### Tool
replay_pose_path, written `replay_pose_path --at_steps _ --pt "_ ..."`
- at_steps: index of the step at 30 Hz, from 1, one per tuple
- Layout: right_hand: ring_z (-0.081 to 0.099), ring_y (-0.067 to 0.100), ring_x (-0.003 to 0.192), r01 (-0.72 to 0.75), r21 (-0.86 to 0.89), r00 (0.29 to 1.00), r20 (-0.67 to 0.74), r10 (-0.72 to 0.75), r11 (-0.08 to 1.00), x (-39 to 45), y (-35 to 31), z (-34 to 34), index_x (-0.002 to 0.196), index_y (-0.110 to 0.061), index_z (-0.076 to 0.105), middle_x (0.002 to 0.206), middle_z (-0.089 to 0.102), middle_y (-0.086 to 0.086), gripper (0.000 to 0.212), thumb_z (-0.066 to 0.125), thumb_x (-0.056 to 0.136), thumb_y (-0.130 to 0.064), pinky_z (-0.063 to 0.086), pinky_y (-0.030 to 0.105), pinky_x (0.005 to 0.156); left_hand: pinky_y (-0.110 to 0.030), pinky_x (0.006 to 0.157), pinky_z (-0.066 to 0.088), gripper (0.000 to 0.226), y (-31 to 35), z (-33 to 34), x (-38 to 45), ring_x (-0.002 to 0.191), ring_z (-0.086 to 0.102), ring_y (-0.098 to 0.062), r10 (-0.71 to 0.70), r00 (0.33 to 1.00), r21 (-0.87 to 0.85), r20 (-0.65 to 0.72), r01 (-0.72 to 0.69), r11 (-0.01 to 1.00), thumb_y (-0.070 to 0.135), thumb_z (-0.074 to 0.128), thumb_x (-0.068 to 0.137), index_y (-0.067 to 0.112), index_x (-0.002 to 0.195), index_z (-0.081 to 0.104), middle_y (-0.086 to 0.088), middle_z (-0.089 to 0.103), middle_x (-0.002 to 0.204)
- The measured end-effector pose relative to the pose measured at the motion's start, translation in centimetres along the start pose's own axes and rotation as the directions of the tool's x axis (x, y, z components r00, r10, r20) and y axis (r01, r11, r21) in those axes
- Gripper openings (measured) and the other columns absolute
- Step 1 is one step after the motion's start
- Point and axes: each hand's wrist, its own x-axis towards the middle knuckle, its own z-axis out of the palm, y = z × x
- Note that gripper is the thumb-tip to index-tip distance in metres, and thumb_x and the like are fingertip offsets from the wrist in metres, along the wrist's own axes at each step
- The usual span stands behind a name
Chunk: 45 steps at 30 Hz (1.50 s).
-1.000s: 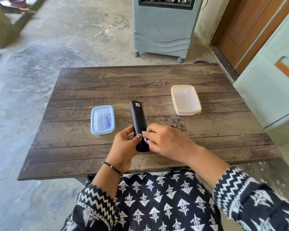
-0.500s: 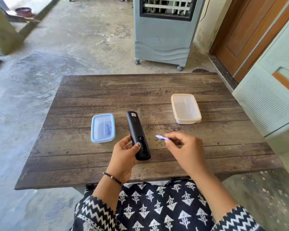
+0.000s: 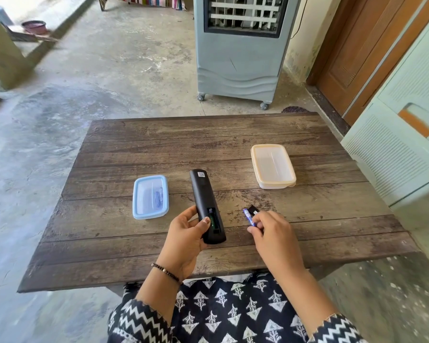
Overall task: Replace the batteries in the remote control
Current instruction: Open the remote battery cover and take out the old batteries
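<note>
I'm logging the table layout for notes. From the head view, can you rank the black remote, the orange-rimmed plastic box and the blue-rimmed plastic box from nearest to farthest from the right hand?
Measured from the right hand:
1. Black remote control, just to its left, held by the left hand.
2. Orange-rimmed clear plastic box, beyond the hand, slightly right.
3. Blue-rimmed clear plastic box, far left, past the remote.

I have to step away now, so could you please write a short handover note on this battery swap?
Left hand holds the remote face down on the table, compartment open.
Right hand holds one battery in its fingers.
Battery cover lies beside it.
Blue container holds batteries; cream container looks empty.
Done: cover off, one battery out.
Left: fit new ones, close.
</note>
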Motion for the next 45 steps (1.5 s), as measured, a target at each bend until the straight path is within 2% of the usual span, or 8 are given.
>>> replay_pose_path --at_steps 11,23,27,29,31,34,38,45 --pt "0.051 0.014 0.077 0.302 0.036 0.953 0.025 -0.303 0.953 -0.5 -4.3 0.2 0.127 -0.018 0.054 0.09 0.051 0.0 0.044 0.055 0.086 -0.002 0.052 0.027 0.054 -0.029 0.058 0.058 0.039 -0.2 0.5 -0.5 0.071 0.071 -0.017 0.029 0.997 -0.065 0.074 -0.024 0.998 -0.009 0.045 0.089 0.009 0.122 0.051 -0.008 0.075 0.081" --pt "0.052 0.01 0.077 0.24 0.193 0.968 0.031 -0.251 0.951 -1.0 -4.4 0.8 0.115 -0.019 0.063 0.091 0.051 -0.003 0.03 0.053 0.089 -0.007 0.049 0.021 0.064 -0.034 0.069 0.058 0.033 -0.3 0.3 -0.9 0.073 0.07 -0.018 0.04 0.999 -0.014 0.034 -0.04 0.999 -0.008 0.047 0.089 0.016 0.109 0.058 -0.007 0.074 0.081" --pt "0.057 0.002 0.077 0.028 0.421 0.999 -0.026 -0.019 0.906 -0.9 -4.9 0.7 0.093 -0.02 0.066 0.09 0.061 -0.009 0.02 0.052 0.09 -0.008 0.046 0.012 0.066 -0.042 0.078 0.055 0.037 -0.1 0.2 -1.0 0.078 0.065 -0.021 0.078 0.997 0.03 -0.029 -0.077 0.997 -0.009 0.048 0.088 0.016 0.114 0.056 -0.003 0.074 0.078" --pt "0.062 0.002 0.088 -0.218 0.663 0.97 0.068 0.233 0.716 -0.8 -5.4 0.8 0.098 -0.019 0.066 0.095 0.067 -0.009 0.019 0.05 0.092 -0.011 0.049 0.016 0.079 -0.05 0.089 0.051 0.043 -0.1 0.4 -1.1 0.088 0.066 -0.023 0.145 0.988 0.126 -0.048 -0.138 0.982 -0.008 0.049 0.088 0.016 0.124 0.051 -0.001 0.074 0.086" --pt "0.064 0.011 0.093 -0.41 0.881 0.873 0.305 0.379 0.236 -0.4 -5.8 1.3 0.103 -0.012 0.065 0.099 0.069 0.0 0.02 0.046 0.095 -0.012 0.05 0.025 0.085 -0.045 0.094 0.05 0.05 -0.2 0.7 -1.4 0.098 0.067 -0.017 0.274 0.961 0.337 -0.043 -0.245 0.909 -0.007 0.05 0.088 0.021 0.129 0.048 0.0 0.073 0.1" --pt "0.062 0.016 0.084 -0.453 0.793 0.737 0.59 0.331 -0.407 0.4 -6.7 1.5 0.1 -0.004 0.063 0.094 0.067 0.01 0.022 0.049 0.09 -0.018 0.049 0.026 0.075 -0.017 0.086 0.048 0.058 -0.2 1.3 -2.3 0.096 0.066 -0.011 0.535 0.841 0.75 0.083 -0.406 0.522 -0.003 0.049 0.085 0.027 0.134 0.045 0.002 0.07 0.11" --pt "0.064 0.012 0.06 -0.451 0.687 0.731 0.651 0.206 -0.57 0.5 -7.7 1.1 0.081 -0.005 0.063 0.071 0.07 0.006 0.028 0.043 0.092 -0.02 0.046 0.023 0.068 -0.03 0.08 0.048 0.069 -0.1 1.9 -3.0 0.111 0.06 -0.023 0.529 0.789 0.9 0.314 -0.425 0.099 0.001 0.043 0.083 0.032 0.143 0.028 0.005 0.051 0.14" --pt "0.065 0.018 0.056 -0.433 0.623 0.689 0.695 0.206 -0.651 0.4 -7.3 1.1 0.086 -0.002 0.061 0.066 0.064 0.009 0.02 0.047 0.092 -0.015 0.056 0.024 0.055 -0.029 0.087 0.047 0.066 0.3 1.8 -2.8 0.121 0.054 -0.017 0.54 0.77 0.904 0.339 -0.425 0.039 0.007 0.042 0.085 0.031 0.144 0.024 0.008 0.042 0.146"
